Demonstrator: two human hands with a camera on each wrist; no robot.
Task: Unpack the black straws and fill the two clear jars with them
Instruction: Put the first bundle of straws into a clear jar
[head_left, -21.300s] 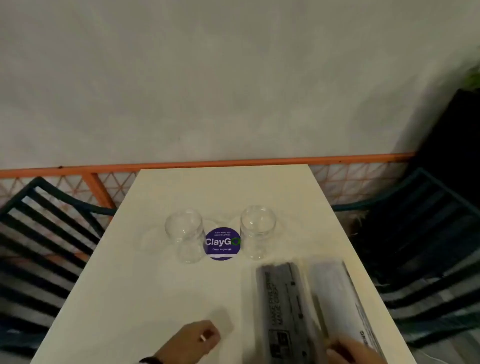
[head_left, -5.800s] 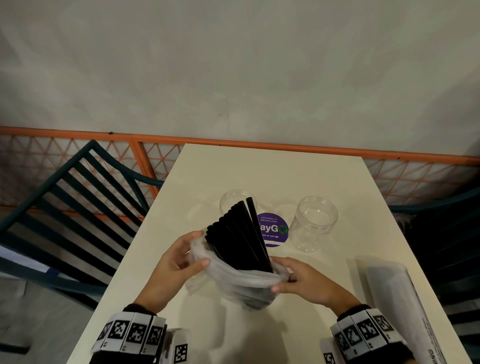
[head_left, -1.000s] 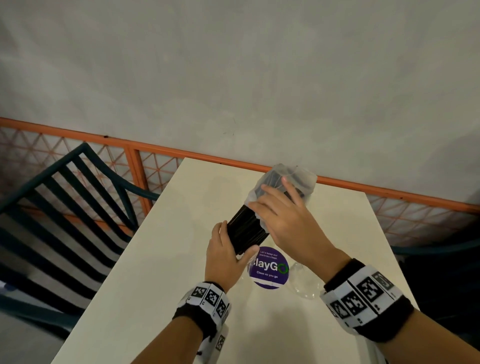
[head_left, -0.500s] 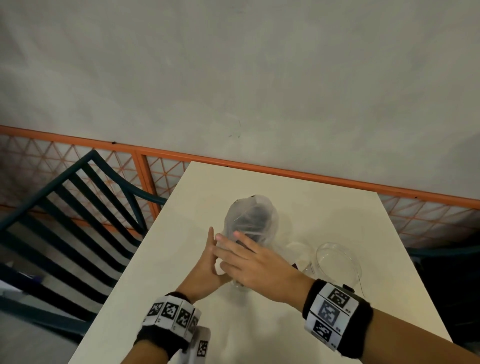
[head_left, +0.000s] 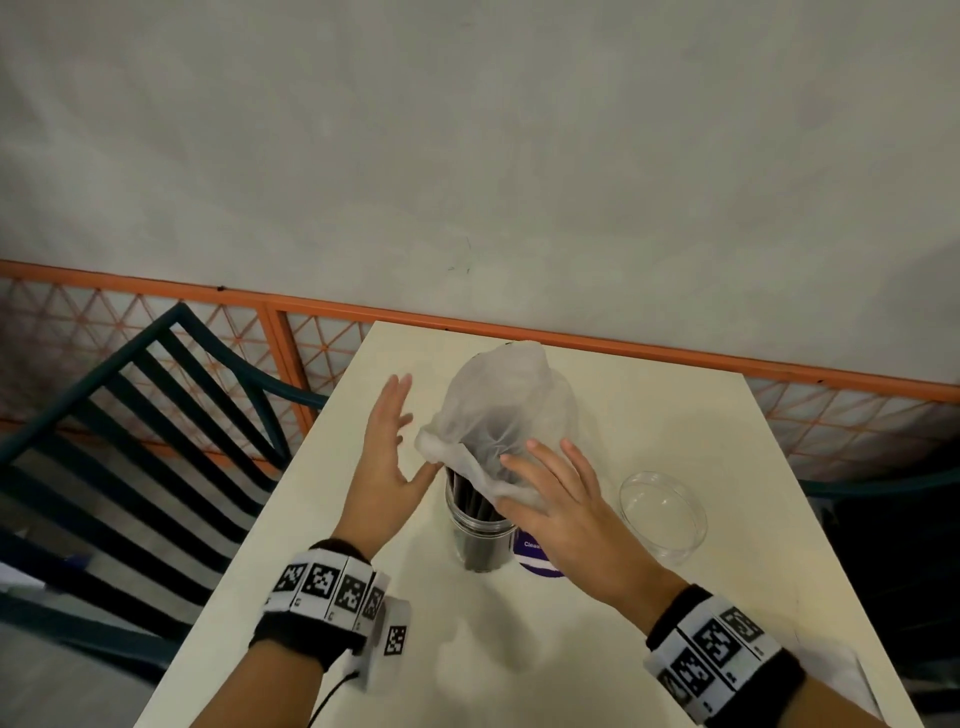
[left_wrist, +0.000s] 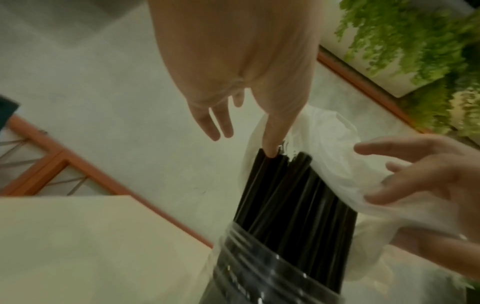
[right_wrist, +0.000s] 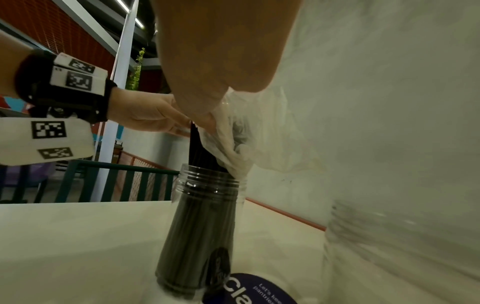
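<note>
The left clear jar (head_left: 480, 545) stands on the table, packed with black straws (head_left: 472, 499) that rise above its rim. A thin clear plastic bag (head_left: 501, 405) still covers the straws' upper part. My left hand (head_left: 387, 452) is beside the bag with straight fingers, and its thumb (left_wrist: 270, 144) touches the straw tops (left_wrist: 291, 195). My right hand (head_left: 556, 493) lies with spread fingers against the bag's lower edge (left_wrist: 324, 148). The right clear jar (head_left: 663, 512) stands with nothing in it, right of my right hand. The right wrist view shows the straws (right_wrist: 200, 226) filling the jar.
A purple round sticker (head_left: 535, 558) lies on the cream table (head_left: 597, 649) between the jars. A pale packet edge (head_left: 841, 670) shows at the table's near right. A dark slatted chair (head_left: 130, 441) stands to the left, and an orange railing (head_left: 623, 345) runs behind the table.
The bag has slid upward, baring black straws above the jar rim. My left hand has opened and drawn a little left; my right hand stays on the bag.
</note>
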